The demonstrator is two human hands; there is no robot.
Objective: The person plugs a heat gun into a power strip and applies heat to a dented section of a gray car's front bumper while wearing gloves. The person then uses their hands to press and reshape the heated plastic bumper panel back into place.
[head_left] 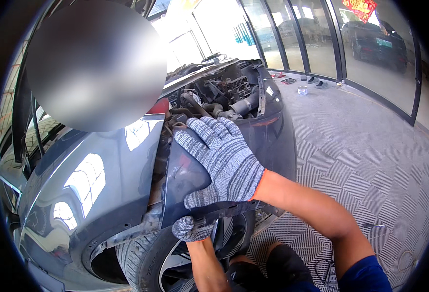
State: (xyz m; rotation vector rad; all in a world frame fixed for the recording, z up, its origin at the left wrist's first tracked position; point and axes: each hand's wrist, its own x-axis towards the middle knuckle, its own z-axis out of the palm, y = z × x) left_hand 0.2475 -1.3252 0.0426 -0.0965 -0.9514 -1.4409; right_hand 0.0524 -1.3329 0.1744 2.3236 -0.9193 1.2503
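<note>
A dark grey car bumper (179, 182) stands partly apart from the glossy grey fender (102, 165), with a gap between them. My right hand (222, 160), in a grey knitted glove with an orange cuff, lies flat on the bumper's corner, fingers stretched toward the engine bay and thumb spread. Below it, my left hand (193, 228), gloved alike, is curled at the bumper's lower edge by the wheel arch. Its fingertips are partly hidden there. Directly under that hand is the front wheel (151, 263), with black tyre and spoked rim.
Hoses and pipes fill the open engine bay (214, 100). A blurred round patch covers the upper left. Patterned floor (346, 160) stretches right, with a small tin (302, 90) and a thin tool (374, 225) on it. Glass doors (317, 44) stand behind; a dark car (377, 44) shows through.
</note>
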